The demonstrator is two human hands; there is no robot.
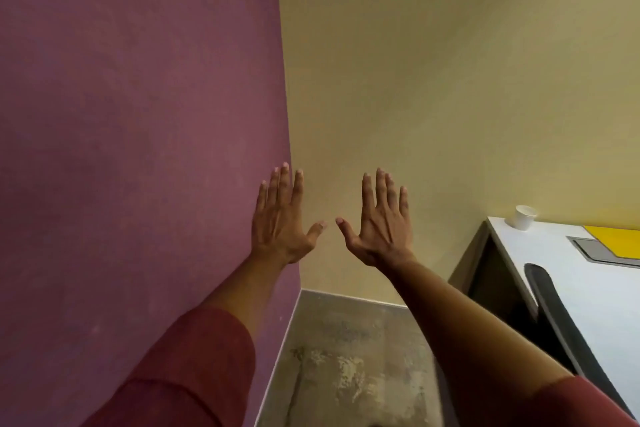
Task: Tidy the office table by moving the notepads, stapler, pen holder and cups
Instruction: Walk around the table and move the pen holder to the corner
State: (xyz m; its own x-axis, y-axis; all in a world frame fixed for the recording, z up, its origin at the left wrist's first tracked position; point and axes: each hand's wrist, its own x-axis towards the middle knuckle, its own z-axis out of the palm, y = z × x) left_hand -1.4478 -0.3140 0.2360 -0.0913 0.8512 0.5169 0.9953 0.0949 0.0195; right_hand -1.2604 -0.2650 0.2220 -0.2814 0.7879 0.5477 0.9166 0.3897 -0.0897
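We hold our left hand (280,222) and right hand (379,225) up toward the wall corner, each grip wide and empty, well apart from the white paper cup (524,217) on the white surface (588,291) at right.

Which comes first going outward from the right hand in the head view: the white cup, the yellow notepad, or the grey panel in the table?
From the right hand:
1. White cup, on the table's far left corner.
2. Grey panel, set into the tabletop, further right.
3. Yellow notepad, overlapping the panel, at the frame's right edge.
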